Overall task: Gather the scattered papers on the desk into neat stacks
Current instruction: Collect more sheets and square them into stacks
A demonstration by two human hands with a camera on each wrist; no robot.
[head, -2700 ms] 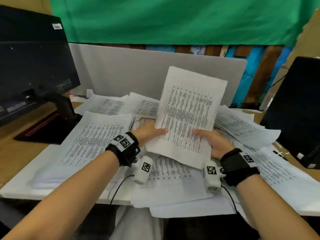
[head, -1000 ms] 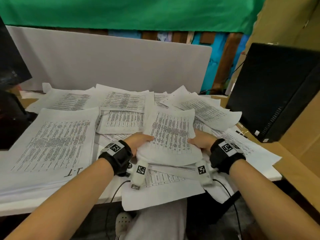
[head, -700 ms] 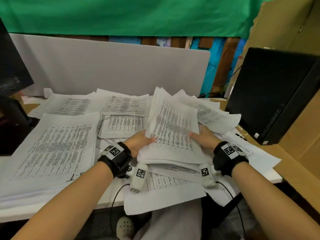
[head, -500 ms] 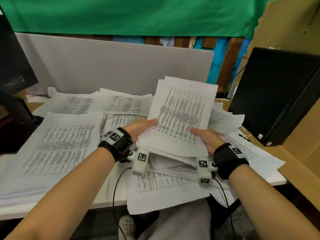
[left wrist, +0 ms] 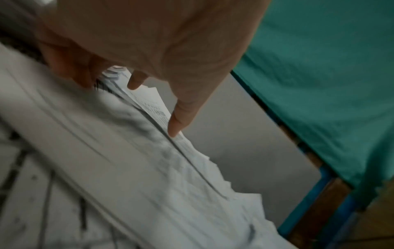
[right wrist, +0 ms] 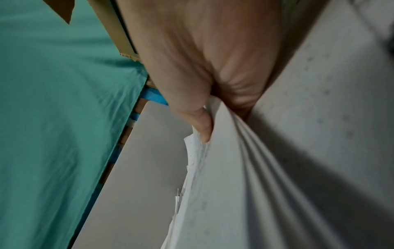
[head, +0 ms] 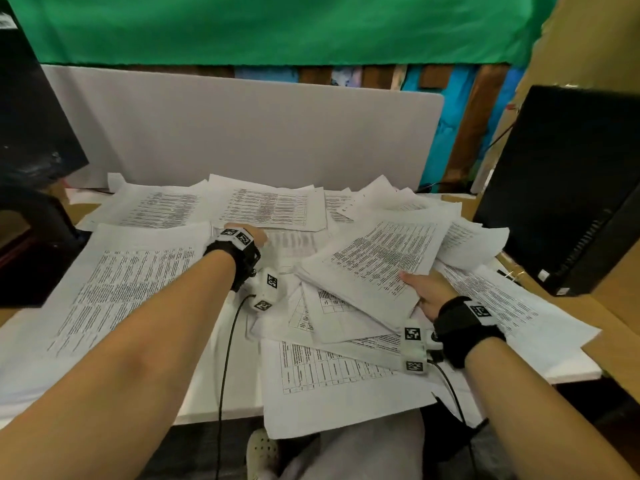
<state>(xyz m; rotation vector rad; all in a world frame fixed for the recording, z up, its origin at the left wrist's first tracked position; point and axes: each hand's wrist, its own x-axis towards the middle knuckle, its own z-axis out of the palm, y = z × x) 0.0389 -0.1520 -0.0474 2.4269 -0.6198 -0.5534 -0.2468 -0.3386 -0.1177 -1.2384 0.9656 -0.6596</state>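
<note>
The papers (head: 277, 209) lie strewn over most of the white desk (head: 221, 393), overlapping at odd angles from the grey partition (head: 242, 133) at the far side to the near edge, where a few sheets overhang. The step in hand looks like collecting: the right hand (head: 427, 292) grips a gathered bundle (head: 377, 261) at its near right corner, right of centre and tilted above the loose sheets, and the right wrist view shows the thumb (right wrist: 202, 124) on one face of the sheaf with the other fingers curled behind it, the paper creased into folds at the grip. The left hand (head: 247, 233) is out over the middle of the desk, between the large stack (head: 128, 282) at the left and the loose sheets further back; in the left wrist view its fingers (left wrist: 181, 114) point down, loosely spread, with one fingertip touching the edge of a sheet, and it pinches nothing that I can make out, though that picture is blurred. A black monitor (head: 31, 109) stands at the far left and a dark computer case (head: 568, 188) at the right. The next move probably calls for the left hand to pinch or slide up a nearby sheet and bring it across to the bundle. The edges are uneven, so the bundle would then need both hands to tap it square before it is laid down.
</note>
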